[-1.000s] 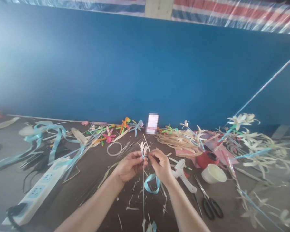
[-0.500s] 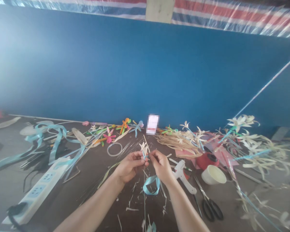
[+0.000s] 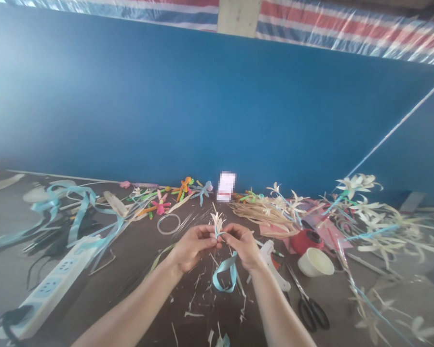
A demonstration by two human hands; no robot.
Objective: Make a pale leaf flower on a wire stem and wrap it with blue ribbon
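Observation:
My left hand (image 3: 192,246) and my right hand (image 3: 243,245) meet over the dark table (image 3: 137,270), fingers pinched together. Between them stands a small pale straw flower (image 3: 217,222) on a thin stem, its petals pointing up. A light blue ribbon (image 3: 224,273) runs from the flower's base under my right hand and curls in a loop below it. Both hands grip the flower at the spot where the ribbon starts.
A white glue gun (image 3: 275,270), black scissors (image 3: 309,308), a red tape roll (image 3: 310,239) and a white cup (image 3: 314,262) lie to the right. Finished straw flowers (image 3: 361,212) fill the far right. A power strip (image 3: 47,289), blue ribbons (image 3: 75,217) and a clear ring (image 3: 168,223) lie left.
Both hands have stayed at the flower with small finger movements. The ribbon loop below the right hand has shifted slightly.

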